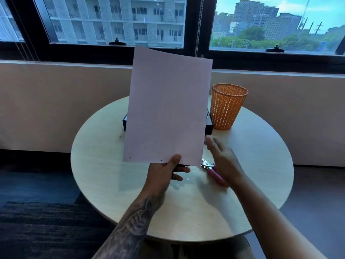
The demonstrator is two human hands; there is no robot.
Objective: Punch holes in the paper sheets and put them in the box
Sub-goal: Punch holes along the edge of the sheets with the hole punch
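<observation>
Two punched holes show near the bottom edge of the pale pink paper sheet [168, 109], pinched upright over the round wooden table [97, 156] by the left grip [164, 172], the right grip [222, 159] empty and released above the pink-handled metal punch [211, 170], so only placing it in the black box [208, 126] behind seems left.

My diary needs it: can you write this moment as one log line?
left hand: holds paper sheet by bottom edge | holes: two, near that edge | right hand: open, over hole punch | box: behind sheet
</observation>
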